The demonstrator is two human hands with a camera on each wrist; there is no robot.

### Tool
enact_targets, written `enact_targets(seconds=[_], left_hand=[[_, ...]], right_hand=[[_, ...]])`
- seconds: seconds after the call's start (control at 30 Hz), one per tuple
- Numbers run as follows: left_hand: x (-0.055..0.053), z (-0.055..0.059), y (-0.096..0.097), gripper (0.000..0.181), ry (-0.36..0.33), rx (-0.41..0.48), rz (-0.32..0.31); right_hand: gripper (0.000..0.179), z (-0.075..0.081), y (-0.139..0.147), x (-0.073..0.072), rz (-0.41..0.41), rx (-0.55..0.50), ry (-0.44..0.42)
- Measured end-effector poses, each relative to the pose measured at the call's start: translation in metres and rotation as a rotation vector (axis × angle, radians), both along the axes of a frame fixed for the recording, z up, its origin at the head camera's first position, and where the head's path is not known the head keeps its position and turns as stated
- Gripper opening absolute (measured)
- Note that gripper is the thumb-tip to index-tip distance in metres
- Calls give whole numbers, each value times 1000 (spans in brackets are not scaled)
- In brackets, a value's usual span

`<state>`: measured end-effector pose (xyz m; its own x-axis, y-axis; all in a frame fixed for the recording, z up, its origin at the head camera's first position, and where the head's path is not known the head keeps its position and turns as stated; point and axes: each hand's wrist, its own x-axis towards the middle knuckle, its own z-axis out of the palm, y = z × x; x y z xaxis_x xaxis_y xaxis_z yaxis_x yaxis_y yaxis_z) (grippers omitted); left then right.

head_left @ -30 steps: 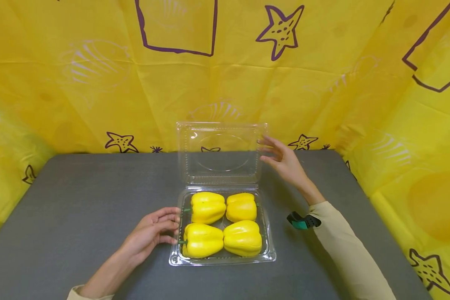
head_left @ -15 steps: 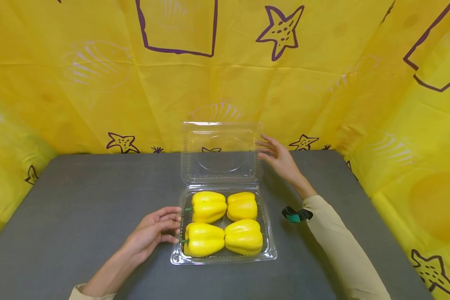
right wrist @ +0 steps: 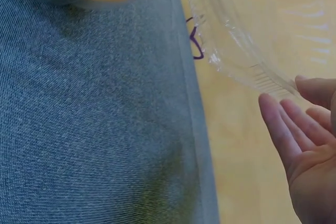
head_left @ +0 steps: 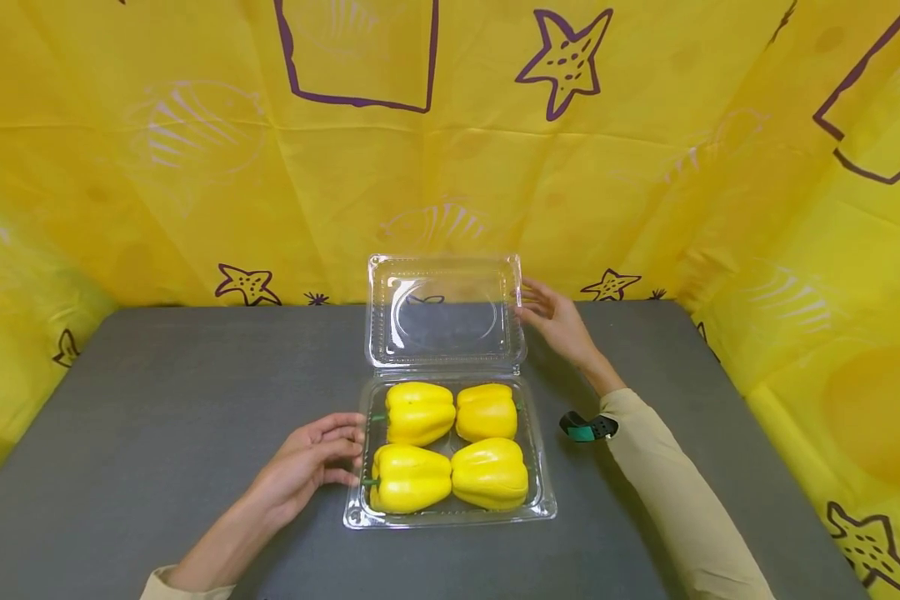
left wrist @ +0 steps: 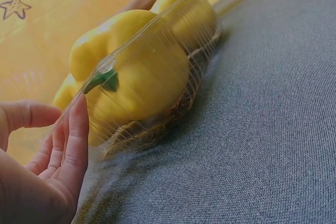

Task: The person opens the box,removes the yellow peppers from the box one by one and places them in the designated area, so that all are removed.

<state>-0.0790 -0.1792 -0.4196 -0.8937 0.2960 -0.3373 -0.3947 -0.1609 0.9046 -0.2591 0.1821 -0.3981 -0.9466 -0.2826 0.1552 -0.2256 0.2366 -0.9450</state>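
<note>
A clear plastic clamshell container (head_left: 450, 522) sits on the table with several yellow bell peppers (head_left: 411, 479) in its base, in two rows. Green stems show on the left peppers, one of them a stem (left wrist: 105, 80) close to the rim in the left wrist view. My left hand (head_left: 300, 462) holds the left rim of the base, thumb above and fingers below. The hinged lid (head_left: 444, 321) stands raised at the back. My right hand (head_left: 562, 325) pinches the lid's right edge between thumb and fingers, which the right wrist view shows at the lid's corner (right wrist: 268, 77).
The dark grey table (head_left: 217, 383) ends at the back against a yellow curtain (head_left: 330, 183) printed with starfish and fish. More of this cloth hangs at both sides. A black and green band (head_left: 588, 427) is on the right wrist.
The lid has tilted further back, away from me, and its top edge looks lower and narrower. The right hand has shifted slightly with it. The left hand stays at the base's rim.
</note>
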Motion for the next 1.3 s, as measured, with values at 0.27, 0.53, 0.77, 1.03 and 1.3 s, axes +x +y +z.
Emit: enact_targets(seconds=[0.27, 0.53, 0.77, 1.03, 1.3], left_hand=[[-1, -2, -1, 42, -5, 28, -13], [-1, 0, 0, 45, -18, 20, -10], [-1, 0, 0, 44, -25, 26, -11], [0, 0, 1, 47, -28, 28, -15], [0, 0, 1, 47, -18, 34, -14]], right_hand=[[56, -11, -1, -3, -31, 10, -16], [54, -19, -1, -6, 13, -12, -23], [52, -20, -2, -6, 10, 2, -29], [50, -22, -3, -5, 1, 27, -50], [50, -24, -3, -6, 20, 62, -63]])
